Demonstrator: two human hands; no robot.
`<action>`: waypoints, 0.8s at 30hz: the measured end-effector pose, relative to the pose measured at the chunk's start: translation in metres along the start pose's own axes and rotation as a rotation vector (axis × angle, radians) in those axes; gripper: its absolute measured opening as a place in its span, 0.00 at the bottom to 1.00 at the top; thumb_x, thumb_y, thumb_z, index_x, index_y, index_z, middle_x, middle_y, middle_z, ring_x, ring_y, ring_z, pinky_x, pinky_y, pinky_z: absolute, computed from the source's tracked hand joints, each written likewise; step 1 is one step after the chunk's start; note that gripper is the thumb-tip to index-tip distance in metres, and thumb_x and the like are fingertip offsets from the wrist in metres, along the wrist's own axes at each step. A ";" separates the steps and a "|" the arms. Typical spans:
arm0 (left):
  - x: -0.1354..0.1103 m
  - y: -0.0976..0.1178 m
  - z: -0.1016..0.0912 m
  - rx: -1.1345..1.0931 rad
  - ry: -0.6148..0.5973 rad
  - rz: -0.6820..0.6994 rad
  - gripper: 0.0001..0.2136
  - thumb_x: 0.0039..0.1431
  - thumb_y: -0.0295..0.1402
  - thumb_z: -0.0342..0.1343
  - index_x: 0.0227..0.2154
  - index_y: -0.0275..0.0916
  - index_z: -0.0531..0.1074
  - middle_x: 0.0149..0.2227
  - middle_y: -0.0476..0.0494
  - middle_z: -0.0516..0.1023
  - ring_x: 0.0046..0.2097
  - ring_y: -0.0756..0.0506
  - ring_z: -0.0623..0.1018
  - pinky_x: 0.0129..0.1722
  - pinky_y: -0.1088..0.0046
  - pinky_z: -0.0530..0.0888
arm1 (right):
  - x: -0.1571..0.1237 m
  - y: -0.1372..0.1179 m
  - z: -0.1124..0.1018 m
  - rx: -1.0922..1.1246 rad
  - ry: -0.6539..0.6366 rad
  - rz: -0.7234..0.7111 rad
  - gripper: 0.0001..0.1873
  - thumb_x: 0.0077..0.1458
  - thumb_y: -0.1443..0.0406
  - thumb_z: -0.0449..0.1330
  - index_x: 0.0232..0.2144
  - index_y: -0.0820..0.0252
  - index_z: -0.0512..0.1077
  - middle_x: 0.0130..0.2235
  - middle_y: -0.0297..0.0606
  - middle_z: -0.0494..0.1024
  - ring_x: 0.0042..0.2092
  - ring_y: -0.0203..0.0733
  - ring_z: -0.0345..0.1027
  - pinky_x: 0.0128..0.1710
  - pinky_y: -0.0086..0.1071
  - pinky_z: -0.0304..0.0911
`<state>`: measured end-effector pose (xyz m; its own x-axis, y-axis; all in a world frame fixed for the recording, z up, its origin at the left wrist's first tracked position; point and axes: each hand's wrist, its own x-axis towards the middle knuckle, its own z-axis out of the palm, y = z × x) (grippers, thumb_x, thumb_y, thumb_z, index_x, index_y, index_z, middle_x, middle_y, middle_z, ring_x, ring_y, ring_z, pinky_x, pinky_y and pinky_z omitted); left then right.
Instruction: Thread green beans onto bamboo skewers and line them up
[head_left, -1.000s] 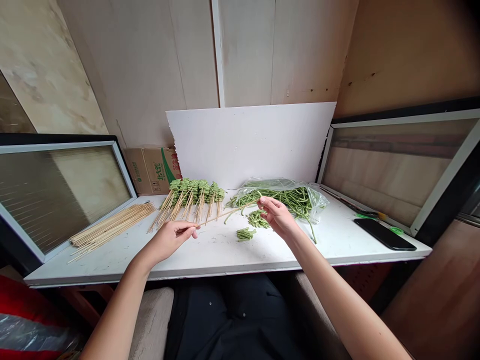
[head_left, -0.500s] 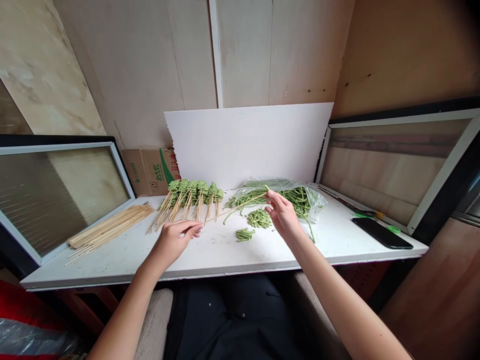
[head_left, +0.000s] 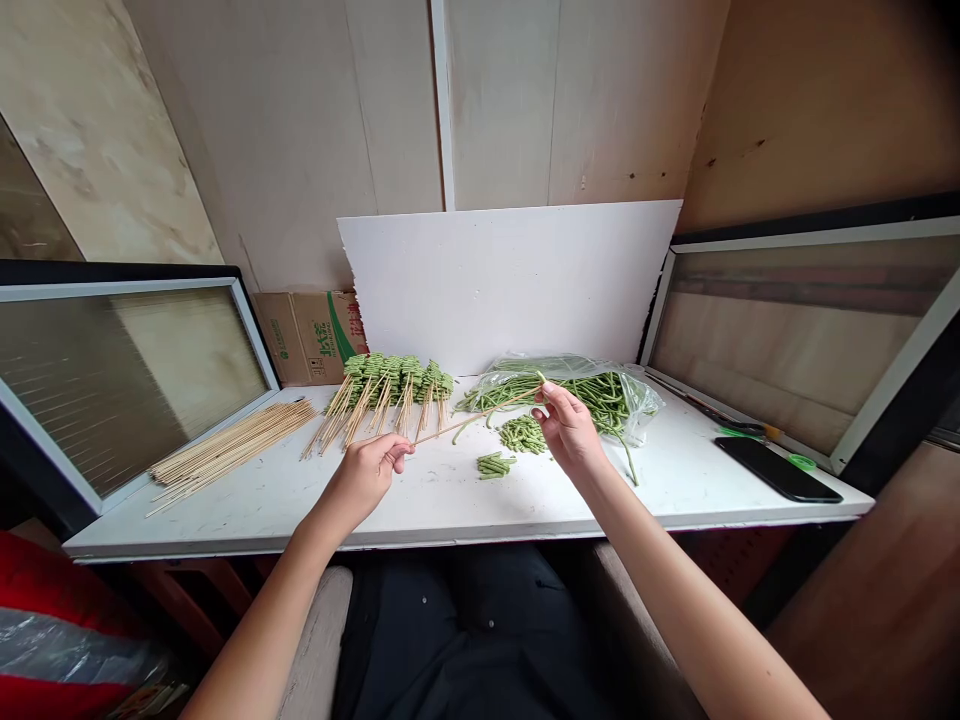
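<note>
A wooden skewer (head_left: 472, 422) slants up to the right between my hands, above the table. My left hand (head_left: 373, 470) pinches its lower end. At the upper end, my right hand (head_left: 568, 425) holds a short piece of green bean (head_left: 541, 377) between thumb and fingers, at the skewer's tip; whether the tip has gone through the bean is too small to tell. Under the skewer lie a small neat stack of cut bean pieces (head_left: 496, 465) and a looser pile of cut beans (head_left: 523, 434). Several filled bean skewers (head_left: 394, 385) are piled beyond my left hand.
Bare skewers (head_left: 232, 440) lie in a bundle at the left. Long beans in a clear plastic bag (head_left: 637, 400) lie at the back right. A black phone (head_left: 778, 468) and a green ring (head_left: 802, 462) are at the right. Behind stand a cardboard box (head_left: 304, 340) and a white board (head_left: 510, 285).
The whole view has shifted a little, so everything sits slightly further right. Both hands keep their hold on the skewer and the bean piece, with hardly any movement between them.
</note>
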<state>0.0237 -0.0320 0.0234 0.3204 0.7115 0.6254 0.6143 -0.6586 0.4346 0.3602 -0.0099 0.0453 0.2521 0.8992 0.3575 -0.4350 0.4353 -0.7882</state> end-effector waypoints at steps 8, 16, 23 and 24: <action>0.001 -0.003 0.008 -0.045 -0.040 -0.061 0.13 0.68 0.28 0.48 0.35 0.39 0.79 0.25 0.49 0.75 0.30 0.47 0.76 0.35 0.72 0.71 | -0.002 0.004 0.004 -0.032 0.006 -0.054 0.18 0.42 0.50 0.79 0.29 0.50 0.80 0.36 0.38 0.78 0.42 0.45 0.69 0.34 0.37 0.62; 0.002 0.002 0.012 -0.076 -0.063 -0.153 0.14 0.68 0.32 0.49 0.31 0.38 0.79 0.23 0.49 0.71 0.26 0.48 0.71 0.30 0.73 0.67 | -0.005 0.016 0.004 -0.098 0.001 -0.108 0.18 0.43 0.47 0.78 0.26 0.49 0.79 0.32 0.35 0.76 0.35 0.43 0.66 0.36 0.40 0.62; 0.004 0.034 0.023 -0.201 -0.091 -0.171 0.18 0.73 0.40 0.49 0.34 0.38 0.80 0.24 0.48 0.75 0.25 0.48 0.71 0.29 0.72 0.67 | -0.024 0.036 0.017 -0.145 -0.082 -0.070 0.14 0.49 0.50 0.77 0.31 0.49 0.83 0.34 0.36 0.78 0.36 0.42 0.68 0.38 0.38 0.64; 0.005 0.037 0.025 -0.216 -0.087 -0.175 0.18 0.73 0.41 0.49 0.35 0.38 0.81 0.25 0.47 0.76 0.26 0.48 0.72 0.29 0.72 0.68 | -0.023 0.036 0.017 -0.150 -0.072 -0.069 0.14 0.48 0.50 0.77 0.31 0.49 0.83 0.34 0.36 0.79 0.36 0.42 0.68 0.37 0.38 0.64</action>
<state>0.0656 -0.0465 0.0263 0.2894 0.8311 0.4748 0.5009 -0.5542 0.6648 0.3239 -0.0145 0.0177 0.2116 0.8707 0.4440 -0.2837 0.4894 -0.8246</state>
